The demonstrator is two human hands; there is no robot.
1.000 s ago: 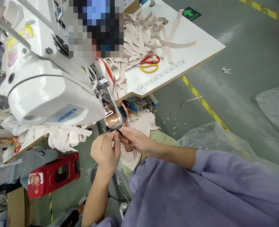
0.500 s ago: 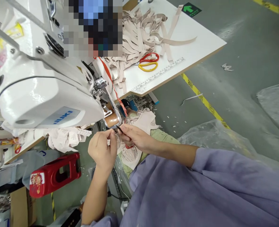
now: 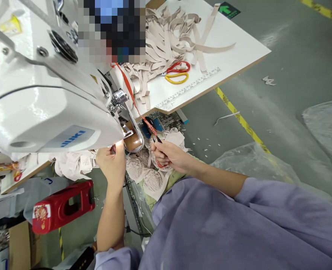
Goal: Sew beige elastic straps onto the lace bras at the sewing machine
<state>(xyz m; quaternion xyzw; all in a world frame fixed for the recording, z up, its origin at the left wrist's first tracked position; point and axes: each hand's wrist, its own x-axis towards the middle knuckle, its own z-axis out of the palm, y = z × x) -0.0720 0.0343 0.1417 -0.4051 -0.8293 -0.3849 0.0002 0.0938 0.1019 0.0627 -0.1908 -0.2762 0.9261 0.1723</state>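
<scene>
A white sewing machine [image 3: 47, 112] fills the upper left. My left hand [image 3: 111, 162] is raised under the machine head by the needle area, fingers pinched on something I cannot make out. My right hand [image 3: 168, 155] is closed round a small dark-tipped snipping tool [image 3: 158, 139] tied to a red cord [image 3: 134, 105] that hangs from the machine. Beige lace fabric [image 3: 147, 176] lies bunched below, between both hands. The brown cylinder arm [image 3: 133, 141] of the machine sits just above the fabric.
On the white table [image 3: 239, 48] lie a heap of beige straps [image 3: 166, 41] and red-and-yellow scissors [image 3: 178, 73]. A red plastic stool [image 3: 61, 206] stands at lower left. Clear plastic bags [image 3: 253, 165] lie on the grey floor beside a yellow line [image 3: 241, 120].
My hands have parted. The left hand rose up and left under the machine head. The right hand drew back to the right with the snipping tool, uncovering the lace fabric.
</scene>
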